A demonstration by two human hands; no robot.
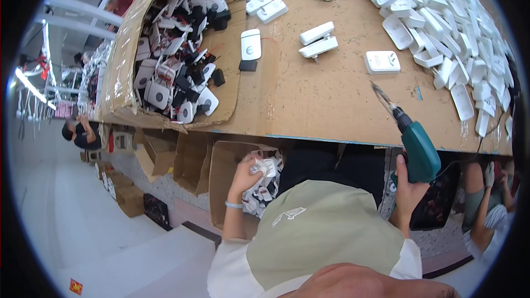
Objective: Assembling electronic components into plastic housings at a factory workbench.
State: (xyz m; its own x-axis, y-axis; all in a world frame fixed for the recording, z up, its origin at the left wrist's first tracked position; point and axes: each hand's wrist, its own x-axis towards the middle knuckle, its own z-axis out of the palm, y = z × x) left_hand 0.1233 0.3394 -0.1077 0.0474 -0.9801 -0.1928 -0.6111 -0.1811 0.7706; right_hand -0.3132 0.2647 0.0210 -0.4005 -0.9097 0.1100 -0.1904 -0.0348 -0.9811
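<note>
My left hand (pixel 244 177) reaches down to an open cardboard box below the table's front edge, its fingers closed round white plastic parts (pixel 267 168). More white and dark pieces lie under it in that box. In my right hand (pixel 409 193) is a green pistol-shaped electric screwdriver (pixel 420 152) with a black nose and a long metal bit, pointing up and left over the table. Beyond its tip lies a white plastic housing (pixel 382 62), flat on the cardboard-covered table (pixel 331 107). Two narrow white housings (pixel 318 40) sit side by side farther left.
A large cardboard box (pixel 118 96) full of wired white and black units stands on the left. One white unit (pixel 250 44) lies beside it. White shells (pixel 441 27) are heaped at the back right. The tool's cord (pixel 469 160) trails right, toward another person (pixel 488 209).
</note>
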